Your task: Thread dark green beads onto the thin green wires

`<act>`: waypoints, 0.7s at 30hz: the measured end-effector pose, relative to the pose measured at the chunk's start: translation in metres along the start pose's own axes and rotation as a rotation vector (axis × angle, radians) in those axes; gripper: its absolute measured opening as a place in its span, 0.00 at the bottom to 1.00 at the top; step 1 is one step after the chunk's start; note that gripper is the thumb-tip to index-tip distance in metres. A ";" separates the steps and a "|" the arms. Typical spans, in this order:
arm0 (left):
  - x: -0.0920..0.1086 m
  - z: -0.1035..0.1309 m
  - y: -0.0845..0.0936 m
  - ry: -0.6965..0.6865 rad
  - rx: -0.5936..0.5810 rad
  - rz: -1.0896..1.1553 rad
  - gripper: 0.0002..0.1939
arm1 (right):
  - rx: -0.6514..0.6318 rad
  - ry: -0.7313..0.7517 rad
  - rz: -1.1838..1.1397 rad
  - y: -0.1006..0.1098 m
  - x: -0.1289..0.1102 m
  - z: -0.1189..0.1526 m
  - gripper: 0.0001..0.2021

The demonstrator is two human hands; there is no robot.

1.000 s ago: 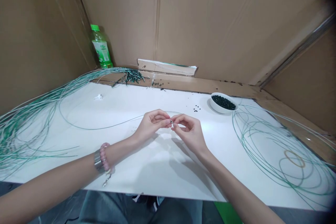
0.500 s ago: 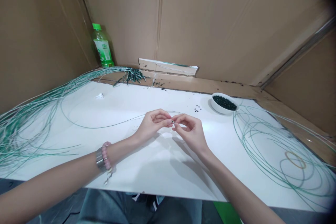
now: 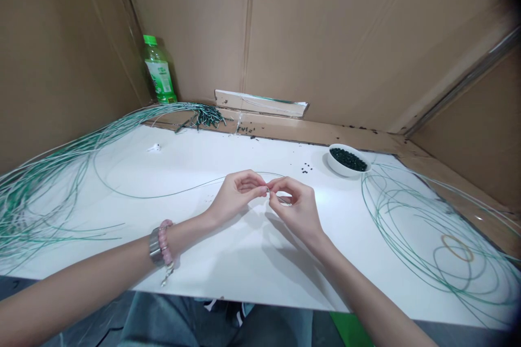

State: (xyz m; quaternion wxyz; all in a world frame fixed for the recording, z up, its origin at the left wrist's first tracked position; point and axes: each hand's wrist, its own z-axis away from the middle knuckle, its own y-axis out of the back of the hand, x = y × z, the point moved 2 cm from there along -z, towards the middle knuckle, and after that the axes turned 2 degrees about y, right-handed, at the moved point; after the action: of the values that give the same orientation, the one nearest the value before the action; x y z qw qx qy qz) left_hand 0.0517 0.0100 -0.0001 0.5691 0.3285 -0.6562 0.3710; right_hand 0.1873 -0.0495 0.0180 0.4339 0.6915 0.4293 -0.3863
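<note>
Over the middle of the white table, my left hand [image 3: 240, 190] and my right hand [image 3: 296, 200] meet fingertip to fingertip, both pinched closed. A thin green wire [image 3: 163, 196] runs from the left across the tabletop, passes behind my left hand and shows again above the fingertips. A short piece of wire is pinched between both hands; something tiny at the tips is too small to make out. On my left wrist are a metal band and a pink bead bracelet [image 3: 165, 244]. To the right of my hands lie several small black beads [image 3: 306, 168].
A white bowl [image 3: 345, 171] of dark beads stands at the back right. Loops of green wire [image 3: 382, 217] lie on the right, with a tan ring [image 3: 458, 248]. A large wire bundle [image 3: 81, 152] spreads on the left, near a green bottle [image 3: 160, 76]. Cardboard walls [image 3: 309, 32] enclose the table.
My right fingers have shifted slightly, opening a rounder gap between thumb and forefinger. The left hand stays almost still, and the wire on the table lies as before.
</note>
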 end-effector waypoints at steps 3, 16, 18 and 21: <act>-0.001 0.001 -0.001 -0.008 -0.005 -0.028 0.08 | -0.003 0.028 0.040 0.001 -0.002 -0.001 0.02; -0.001 0.000 0.000 0.008 -0.013 0.016 0.07 | -0.033 -0.031 -0.004 0.001 0.001 -0.003 0.04; -0.001 0.000 -0.001 0.024 -0.016 0.043 0.07 | -0.037 -0.079 -0.060 0.001 0.004 -0.005 0.06; -0.002 0.000 -0.001 0.055 -0.024 0.075 0.07 | -0.048 -0.118 -0.149 0.002 0.006 -0.006 0.08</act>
State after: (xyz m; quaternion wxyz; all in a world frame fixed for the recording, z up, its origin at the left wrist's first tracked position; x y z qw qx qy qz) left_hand 0.0528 0.0095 -0.0015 0.5765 0.2867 -0.6565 0.3931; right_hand 0.1917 -0.0425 0.0153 0.4450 0.6232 0.4622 -0.4472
